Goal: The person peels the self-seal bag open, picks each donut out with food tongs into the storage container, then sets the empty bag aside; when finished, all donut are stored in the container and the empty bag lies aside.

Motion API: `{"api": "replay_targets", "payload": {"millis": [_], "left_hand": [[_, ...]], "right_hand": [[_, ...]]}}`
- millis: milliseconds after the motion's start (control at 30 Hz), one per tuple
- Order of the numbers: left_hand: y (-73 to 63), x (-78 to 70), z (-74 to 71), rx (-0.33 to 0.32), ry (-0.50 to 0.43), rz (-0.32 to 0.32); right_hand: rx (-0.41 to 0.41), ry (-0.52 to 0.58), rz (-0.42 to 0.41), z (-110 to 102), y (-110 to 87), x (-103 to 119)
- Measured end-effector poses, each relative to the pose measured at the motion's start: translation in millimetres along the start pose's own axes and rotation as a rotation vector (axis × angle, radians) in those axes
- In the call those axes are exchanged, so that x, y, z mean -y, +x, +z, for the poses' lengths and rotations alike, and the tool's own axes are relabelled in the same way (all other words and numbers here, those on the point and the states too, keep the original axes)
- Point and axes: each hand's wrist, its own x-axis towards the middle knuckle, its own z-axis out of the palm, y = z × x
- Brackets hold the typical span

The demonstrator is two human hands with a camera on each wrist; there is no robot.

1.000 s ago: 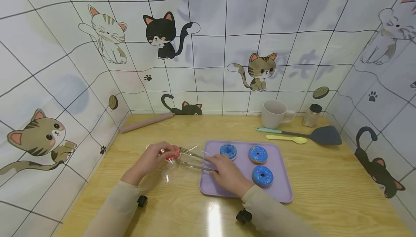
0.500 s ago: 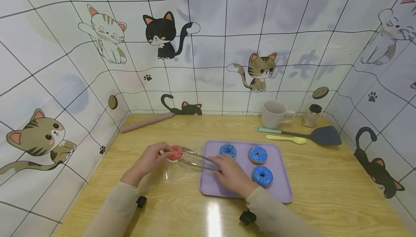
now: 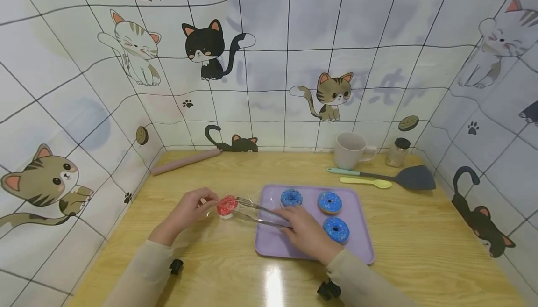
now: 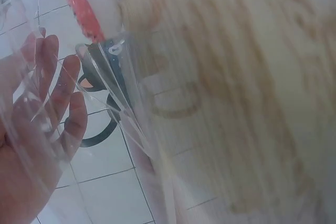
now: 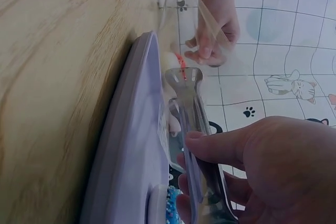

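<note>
In the head view my right hand (image 3: 311,233) holds metal tongs (image 3: 265,208), their tips on either side of a red-iced donut (image 3: 227,205) with a pale base. My left hand (image 3: 185,214) is at the donut's left, thumb and fingertips pinching a clear plastic bag. This thin bag (image 4: 128,114) spreads across the left wrist view and is hard to make out from above. The donut's side shows near the top there, blurred by the film. Thumb and fingers wrap the tongs (image 5: 197,114) in the right wrist view.
Three blue-iced donuts (image 3: 329,202) sit on a purple tray (image 3: 273,246) under and beside my right hand. Behind are a mug (image 3: 350,150), a black-lidded jar (image 3: 397,153), a spatula (image 3: 416,178), a yellow spoon (image 3: 365,182) and a pink rolling pin (image 3: 187,161).
My right hand and the tongs have shifted slightly right. The red donut now shows more fully, farther from my left fingers. The head view has tilted a little.
</note>
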Motion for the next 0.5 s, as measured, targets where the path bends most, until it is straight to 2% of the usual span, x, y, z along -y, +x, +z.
{"api": "replay_targets", "payload": {"millis": [233, 500], "left_hand": [[-2.3, 4.1, 0.1, 0.019, 0.001, -0.017], [-4.8, 3.4, -1.5, 0.009, 0.002, -0.03]], "right_hand": [[-0.021, 0.009, -0.008, -7, -14.5, -3], [-0.037, 0.009, 0.001, -13, -25.1, -8]]}}
